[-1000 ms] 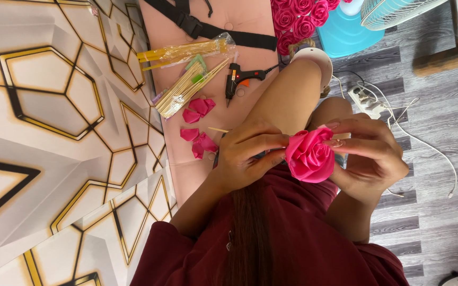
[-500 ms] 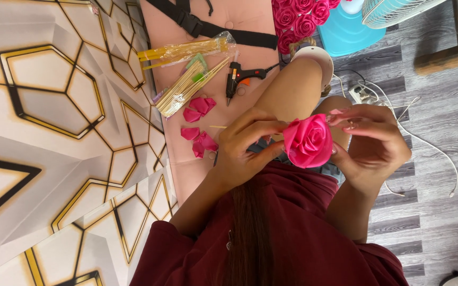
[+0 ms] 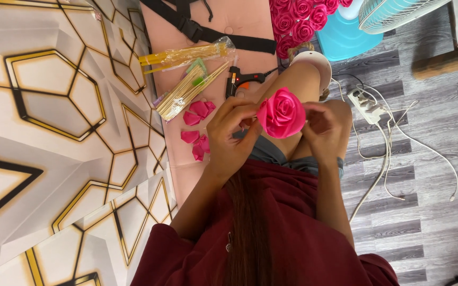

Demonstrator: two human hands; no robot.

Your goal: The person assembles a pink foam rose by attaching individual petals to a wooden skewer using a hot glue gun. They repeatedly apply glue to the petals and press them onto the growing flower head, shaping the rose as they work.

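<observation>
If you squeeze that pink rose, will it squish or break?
The pink rose looks made of thin wrapped petals, so it would probably squish and dent rather than snap. It seems light: the left hand and right hand hold it with just their fingers. Being rounded, it might roll if set down.

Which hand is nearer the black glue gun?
Left. The left hand grips the pink fabric rose just below the black glue gun, which lies on the pink mat. The right hand is on the rose's far side, farther away.
</observation>
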